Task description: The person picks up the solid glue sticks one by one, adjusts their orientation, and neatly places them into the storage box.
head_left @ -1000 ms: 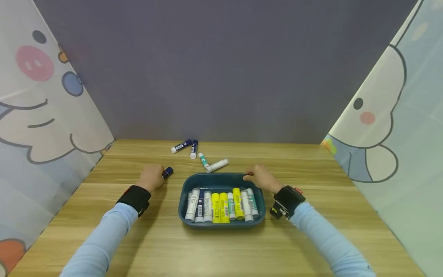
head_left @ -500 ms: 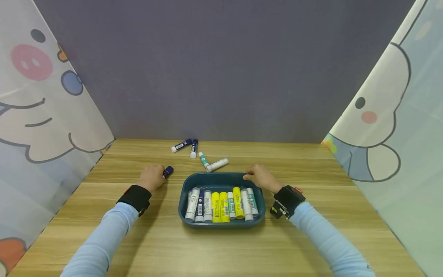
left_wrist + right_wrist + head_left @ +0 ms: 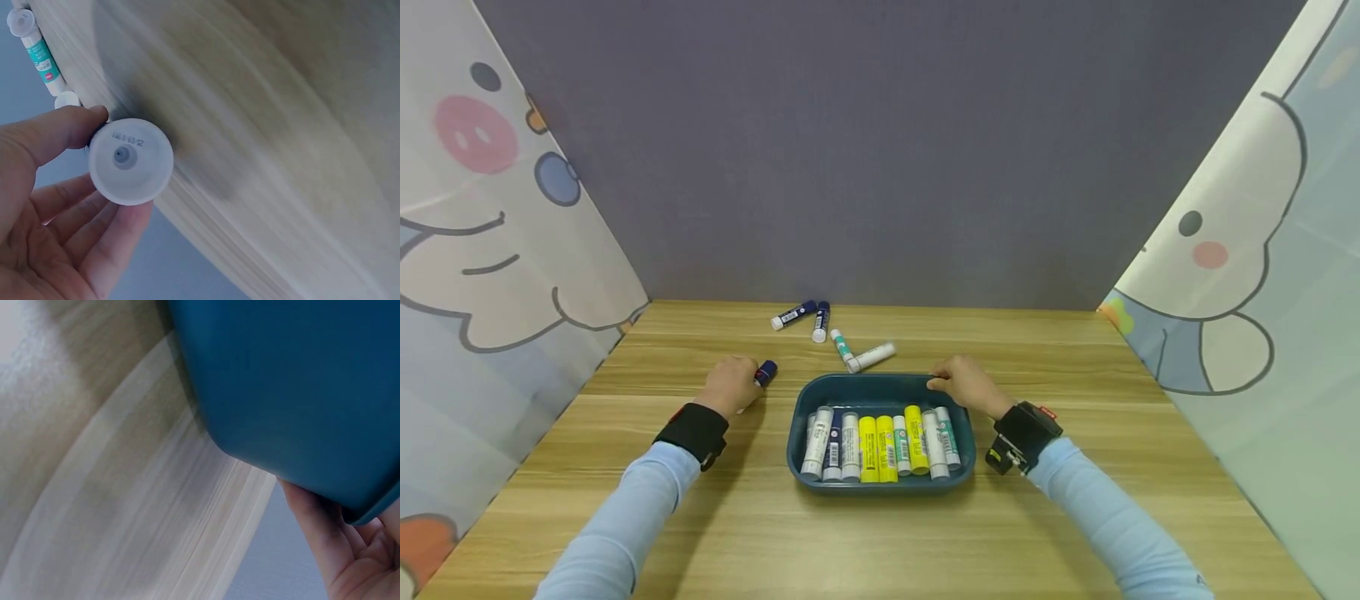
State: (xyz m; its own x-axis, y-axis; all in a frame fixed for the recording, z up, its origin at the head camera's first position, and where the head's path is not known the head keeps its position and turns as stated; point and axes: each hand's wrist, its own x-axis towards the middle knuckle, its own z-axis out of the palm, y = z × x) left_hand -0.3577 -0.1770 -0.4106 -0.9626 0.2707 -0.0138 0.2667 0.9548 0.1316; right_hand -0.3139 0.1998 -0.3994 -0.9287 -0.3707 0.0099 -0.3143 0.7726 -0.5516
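Observation:
My left hand (image 3: 730, 385) pinches a glue stick (image 3: 765, 372) between thumb and fingers, left of the bin. Its dark blue cap sticks out past the fingers. In the left wrist view the white round base of this glue stick (image 3: 147, 172) faces the camera. My right hand (image 3: 967, 386) grips the back right rim of a dark teal plastic bin (image 3: 835, 392); part of the fingers is hidden by the bin wall (image 3: 287, 400) in the right wrist view. A row of several glue sticks lies in the bin, among them a yellow glue stick (image 3: 868, 450) and a white glue stick (image 3: 816, 442).
Behind the bin lie two navy-and-white glue sticks (image 3: 793, 316), a small green-and-white glue stick (image 3: 841, 343) and a white glue stick (image 3: 873, 357). A grey panel (image 3: 880, 167) stands at the wooden table's (image 3: 880, 550) back edge; printed curtains (image 3: 482, 250) flank it.
The glue stick in my left hand has shifted very slightly, and a bit of its pale end now shows below the hand. My right hand and the bin stay in place.

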